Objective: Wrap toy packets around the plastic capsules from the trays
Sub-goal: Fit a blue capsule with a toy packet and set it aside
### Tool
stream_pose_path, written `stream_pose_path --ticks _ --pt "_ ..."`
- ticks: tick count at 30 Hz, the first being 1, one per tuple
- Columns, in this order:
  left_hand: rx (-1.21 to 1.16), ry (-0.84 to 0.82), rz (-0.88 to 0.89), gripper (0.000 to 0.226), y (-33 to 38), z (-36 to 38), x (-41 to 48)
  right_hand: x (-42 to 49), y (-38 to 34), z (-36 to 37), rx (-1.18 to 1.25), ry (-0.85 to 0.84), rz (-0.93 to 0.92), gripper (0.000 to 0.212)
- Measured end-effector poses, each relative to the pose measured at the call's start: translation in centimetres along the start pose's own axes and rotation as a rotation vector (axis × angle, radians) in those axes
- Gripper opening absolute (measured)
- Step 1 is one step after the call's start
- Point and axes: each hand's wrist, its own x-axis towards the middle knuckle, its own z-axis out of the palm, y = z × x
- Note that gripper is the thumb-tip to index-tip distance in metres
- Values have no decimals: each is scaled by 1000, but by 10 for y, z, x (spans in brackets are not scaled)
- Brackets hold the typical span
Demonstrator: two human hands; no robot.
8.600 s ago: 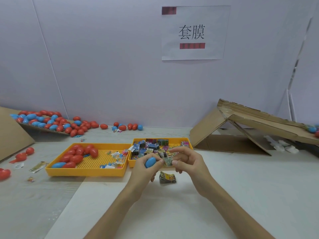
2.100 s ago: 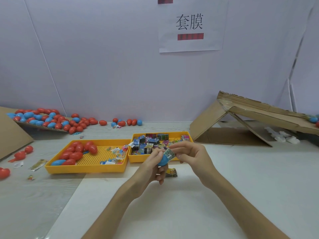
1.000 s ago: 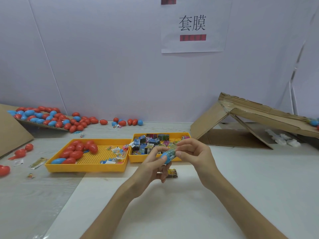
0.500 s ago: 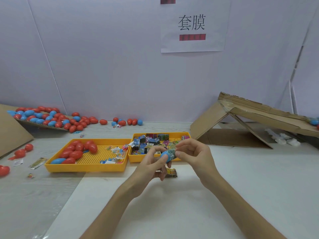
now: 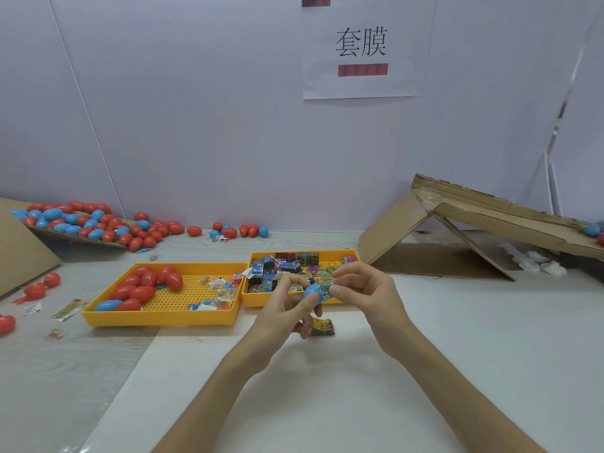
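Capsule tray left of packet tray.

left hand: bare, slim fingers; we see it just in front of the packet tray
right hand: bare, same build; near side of the packet tray, by its right end
thumbnail: on the right hand, short and plain
left forearm: bare from the wrist to the picture's bottom edge
right forearm: bare too, as far as we see it
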Motion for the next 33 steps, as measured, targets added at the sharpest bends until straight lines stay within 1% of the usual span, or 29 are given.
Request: stream_pose_path --ticks 7,17,24,29,33 --pt "60 36 30 40 -4 -1 2 1 2 1 1 9 31 28" --pt "79 66 42 38 -6 -1 3 1 6 0 -59 11 6 22" --pt "93 63 41 37 -6 -1 4 2 7 0 -6 14 56 30" --pt "95 68 62 37 -6 0 3 4 9 -1 42 5 105 20" --pt "94 71 70 37 -6 1 3 2 10 0 13 -3 53 21"
